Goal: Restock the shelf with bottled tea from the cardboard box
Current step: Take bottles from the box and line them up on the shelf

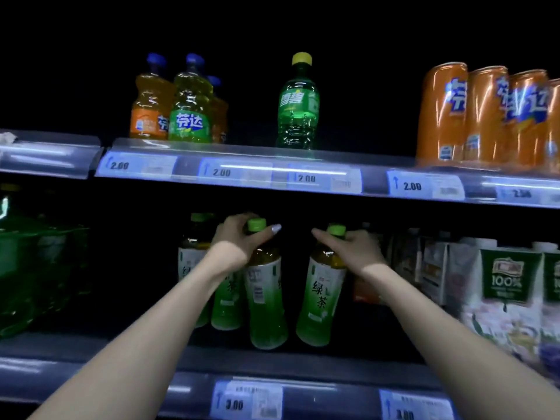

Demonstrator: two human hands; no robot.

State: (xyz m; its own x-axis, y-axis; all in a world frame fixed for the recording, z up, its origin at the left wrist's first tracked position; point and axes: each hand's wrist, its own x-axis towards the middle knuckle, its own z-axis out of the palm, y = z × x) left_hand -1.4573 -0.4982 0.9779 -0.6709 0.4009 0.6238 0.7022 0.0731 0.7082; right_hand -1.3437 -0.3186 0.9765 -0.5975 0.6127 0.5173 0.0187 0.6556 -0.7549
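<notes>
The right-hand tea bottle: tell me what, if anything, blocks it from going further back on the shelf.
Nothing visible does. The right hand grips the tea bottle at its neck, and the space behind and left of it is dark and looks empty. The juice cartons stand off to its right, not behind it.

"绿茶" on tea bottle (321, 294); "2.00" price tags (412, 186)

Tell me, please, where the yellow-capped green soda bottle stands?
The yellow-capped green soda bottle stands alone mid upper shelf, between blue-capped bottles and orange cans.
</notes>
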